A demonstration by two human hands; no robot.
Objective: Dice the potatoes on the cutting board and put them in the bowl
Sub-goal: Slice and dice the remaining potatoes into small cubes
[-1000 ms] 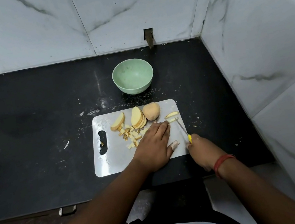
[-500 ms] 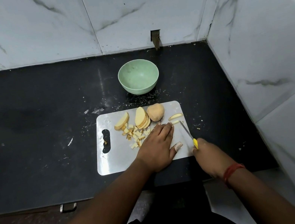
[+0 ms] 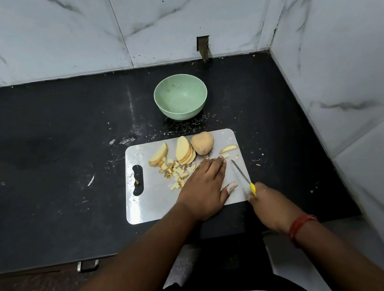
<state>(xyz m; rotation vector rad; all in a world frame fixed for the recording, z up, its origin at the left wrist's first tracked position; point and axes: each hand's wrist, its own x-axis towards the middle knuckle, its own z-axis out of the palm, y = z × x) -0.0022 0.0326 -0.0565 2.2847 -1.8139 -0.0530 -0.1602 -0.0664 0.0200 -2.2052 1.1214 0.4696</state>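
- Left hand (image 3: pixel 204 186) is laid flat, fingers straight, on the cutting board (image 3: pixel 145 205); whatever lies beneath the palm is hidden.
- Right hand (image 3: pixel 270 204) is curled around the yellow handle of a knife (image 3: pixel 242 176) at the board's near right corner, the blade angled across the board surface beside the left fingertips.
- 1 unpeeled potato piece (image 3: pixel 203 143) is seen at the board's far edge, with a fan of slices (image 3: pixel 185 150) touching its left side and a further slice stack (image 3: pixel 158 154) left of that.
- Small diced cubes (image 3: pixel 176 172) are scattered mid-board, just left of the flat hand.
- Green bowl (image 3: pixel 181 99), seen without any potato inside, stands just beyond the board's far edge.
- Raw potato is judged firm, stiff and fairly light; cut faces are likely wet and slippery, so slices are best pinned from above on the flat side.
- Cubes are probably best scooped together rather than pinched singly.
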